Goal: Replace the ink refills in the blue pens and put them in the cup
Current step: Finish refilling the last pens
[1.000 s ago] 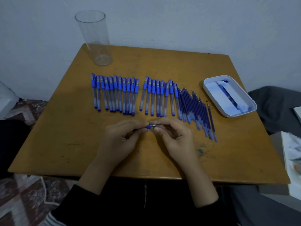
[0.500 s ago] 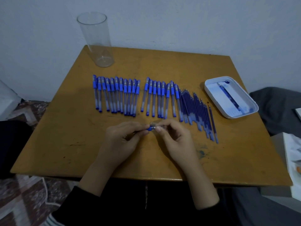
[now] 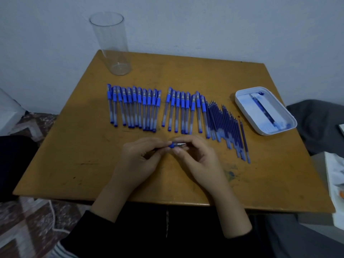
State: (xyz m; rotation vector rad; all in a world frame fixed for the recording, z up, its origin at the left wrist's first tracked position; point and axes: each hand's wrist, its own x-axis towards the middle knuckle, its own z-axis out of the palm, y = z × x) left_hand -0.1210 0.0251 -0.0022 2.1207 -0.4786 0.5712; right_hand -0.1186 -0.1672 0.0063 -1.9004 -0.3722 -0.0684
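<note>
Over the middle of the wooden table (image 3: 186,71), my left hand (image 3: 138,161) grips the barrel of a blue pen (image 3: 172,145); most of the barrel is hidden in the fist. My right hand (image 3: 197,157) pinches the pen's silver tip end (image 3: 181,144). Two rows of capped blue pens (image 3: 134,107) (image 3: 183,110) lie behind my hands. To their right lies a row of loose blue refills (image 3: 226,125). A tall clear cup (image 3: 112,43) stands upright at the far left corner, with nothing in it.
A white tray (image 3: 240,103) sits at the right, holding one refill on white paper. A blue ink stain marks the table near my right wrist. Grey fabric and white boxes lie beyond the right edge. A patterned rug covers the floor at the left.
Both hands have stayed on the pen at the table's middle, with only small finger shifts at the tip end. My view has tilted slightly.
</note>
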